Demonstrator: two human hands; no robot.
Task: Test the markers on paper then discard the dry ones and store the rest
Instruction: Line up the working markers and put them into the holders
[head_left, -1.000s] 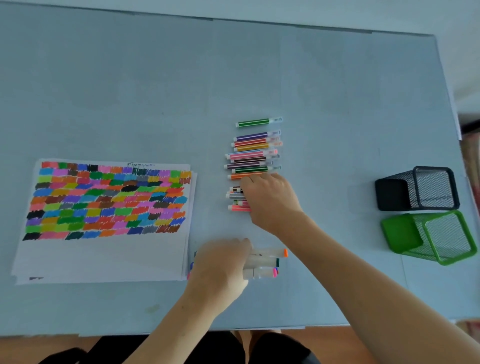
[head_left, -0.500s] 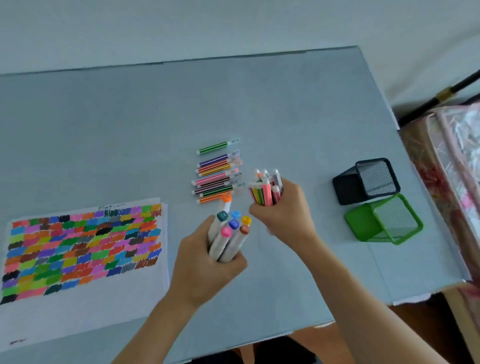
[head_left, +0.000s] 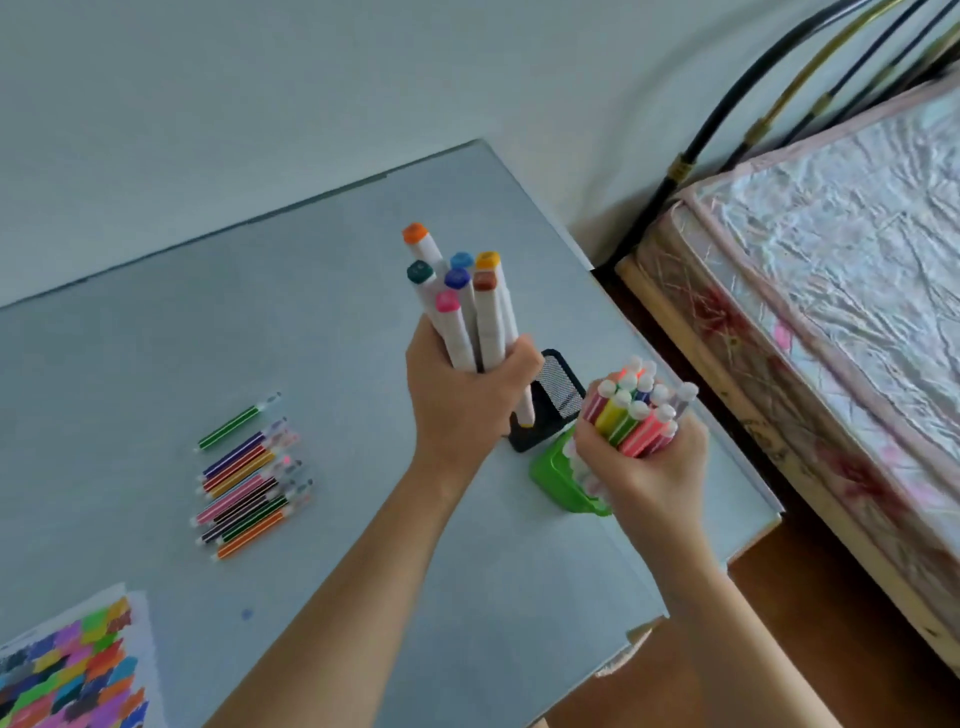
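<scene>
Left hand (head_left: 462, 395) grips the thick markers (head_left: 467, 306), right hand (head_left: 644, 467) the thin markers (head_left: 634, 410); light, slippery bundles, best squeezed mid-barrel.

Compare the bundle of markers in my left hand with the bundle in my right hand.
The left bundle has long, thick white barrels with coloured end caps; the right bundle has short, thin coloured barrels with white ends. The left bundle is raised higher. Both are gripped upright in a fist.

My grey-blue table (head_left: 260, 322) stands against a pale wall (head_left: 260, 104), and at three o'clock is a bed (head_left: 831, 270) with black metal rails (head_left: 691, 150), over brown floor (head_left: 810, 649).
</scene>
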